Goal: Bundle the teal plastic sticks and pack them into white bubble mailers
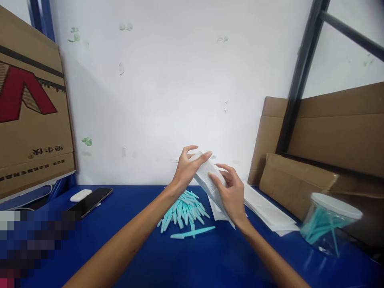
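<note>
Both my hands hold a stack of thin white plastic sleeves (207, 178) raised above the blue table (192, 256). My left hand (187, 166) pinches the stack's upper end between thumb and fingers. My right hand (231, 192) grips its lower part, with the thumb pressed on the front. Beneath my hands lies a pile of several small teal plastic sticks (183, 210), and one teal stick (193, 233) lies apart in front of the pile.
More white sleeves (267, 212) lie flat to the right. A clear jar (328, 222) with teal sticks stands at the right, beside cardboard sheets (330, 140). A black phone (90, 201), a white case (80, 195) and a big cardboard box (30, 116) are at the left.
</note>
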The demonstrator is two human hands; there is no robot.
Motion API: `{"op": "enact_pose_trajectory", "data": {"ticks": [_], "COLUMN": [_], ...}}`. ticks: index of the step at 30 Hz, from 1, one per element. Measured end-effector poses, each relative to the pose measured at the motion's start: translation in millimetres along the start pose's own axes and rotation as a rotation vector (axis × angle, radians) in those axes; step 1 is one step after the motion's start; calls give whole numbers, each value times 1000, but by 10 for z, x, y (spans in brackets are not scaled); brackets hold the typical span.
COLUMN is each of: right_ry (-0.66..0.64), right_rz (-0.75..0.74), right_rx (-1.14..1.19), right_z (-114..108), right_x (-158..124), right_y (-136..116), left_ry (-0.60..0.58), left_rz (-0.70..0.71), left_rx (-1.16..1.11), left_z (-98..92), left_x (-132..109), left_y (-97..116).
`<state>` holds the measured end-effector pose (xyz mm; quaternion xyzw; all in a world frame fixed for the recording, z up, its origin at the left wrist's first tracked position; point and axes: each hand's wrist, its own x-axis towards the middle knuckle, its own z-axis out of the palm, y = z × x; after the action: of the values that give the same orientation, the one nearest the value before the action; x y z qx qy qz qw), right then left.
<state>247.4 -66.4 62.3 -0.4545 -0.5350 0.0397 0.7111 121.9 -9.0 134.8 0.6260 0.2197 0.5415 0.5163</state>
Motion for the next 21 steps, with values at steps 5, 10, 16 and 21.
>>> {"op": "enact_pose_trajectory", "data": {"ticks": [5, 10, 16, 21], "right_ry": [54, 178, 22, -121], "right_rz": [-9, -52, 30, 139], "right_rx": [-13, 29, 232, 294], "right_z": [-70, -102, -18, -56], "right_x": [58, 77, 4, 57], "right_y": [-34, -125, -126, 13], "left_ry": [-50, -259, -483, -294], "left_rz": [57, -20, -70, -310], "left_rx": [-24, -32, -78, -192], "left_z": [-64, -112, -52, -385], "left_x": [-3, -265, -600, -455], "left_y": [-52, -199, -406, -508]}}
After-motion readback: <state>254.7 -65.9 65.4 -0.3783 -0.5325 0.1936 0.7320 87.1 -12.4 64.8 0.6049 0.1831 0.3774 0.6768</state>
